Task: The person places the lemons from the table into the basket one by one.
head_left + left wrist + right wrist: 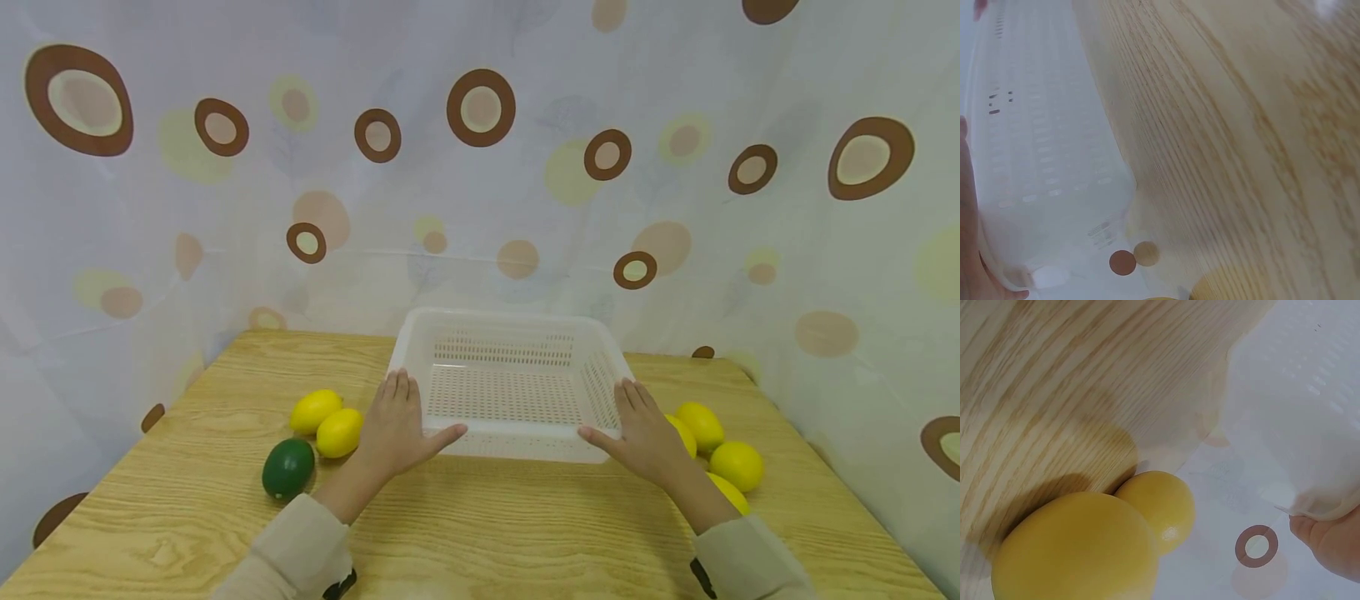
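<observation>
A white plastic basket (517, 430) with slotted walls and a perforated bottom stands on the wooden table, with nothing inside. My left hand (396, 425) grips its near left corner, the thumb along the front rim and the fingers over the side rim. At the near right corner my right hand (647, 432) holds it in the same way. Both wrist views show the basket's outer wall, and part of a hand at its rim. Beside the left hand lie two lemons (340, 432) and a dark green oval fruit (288, 469).
Several lemons (737, 466) are grouped to the right of the basket, some partly hidden behind the right hand and forearm. A patterned white curtain (480, 217) surrounds the back and sides of the wooden table (517, 533).
</observation>
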`<state>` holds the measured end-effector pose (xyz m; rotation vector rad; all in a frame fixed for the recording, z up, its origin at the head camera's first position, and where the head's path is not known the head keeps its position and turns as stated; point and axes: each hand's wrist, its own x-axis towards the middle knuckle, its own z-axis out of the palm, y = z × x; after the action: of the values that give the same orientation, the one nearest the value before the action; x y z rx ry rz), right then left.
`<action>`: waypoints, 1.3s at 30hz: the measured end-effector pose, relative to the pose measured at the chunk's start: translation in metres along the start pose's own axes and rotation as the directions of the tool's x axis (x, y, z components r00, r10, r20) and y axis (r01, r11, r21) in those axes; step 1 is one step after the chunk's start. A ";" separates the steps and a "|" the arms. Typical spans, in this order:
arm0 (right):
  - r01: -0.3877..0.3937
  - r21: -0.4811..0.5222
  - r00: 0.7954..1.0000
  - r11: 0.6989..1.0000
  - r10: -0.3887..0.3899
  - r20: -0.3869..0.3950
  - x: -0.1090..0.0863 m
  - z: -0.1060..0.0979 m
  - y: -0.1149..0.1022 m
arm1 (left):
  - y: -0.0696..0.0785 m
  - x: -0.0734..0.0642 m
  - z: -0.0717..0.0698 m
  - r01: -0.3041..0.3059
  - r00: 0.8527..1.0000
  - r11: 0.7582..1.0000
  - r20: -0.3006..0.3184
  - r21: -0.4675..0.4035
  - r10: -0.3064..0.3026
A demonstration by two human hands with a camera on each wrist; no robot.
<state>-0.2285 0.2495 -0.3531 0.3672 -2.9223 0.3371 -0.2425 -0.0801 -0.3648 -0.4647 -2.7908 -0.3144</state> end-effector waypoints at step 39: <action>0.012 0.004 1.000 1.000 -0.012 -0.014 -0.008 0.001 -0.003 | 0.000 -0.011 0.000 -0.012 0.999 1.000 -0.039 0.009 0.012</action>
<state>-0.2201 0.2486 -0.3550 0.3817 -2.9045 0.3423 -0.2324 -0.0837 -0.3684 -0.4676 -2.7490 -0.3059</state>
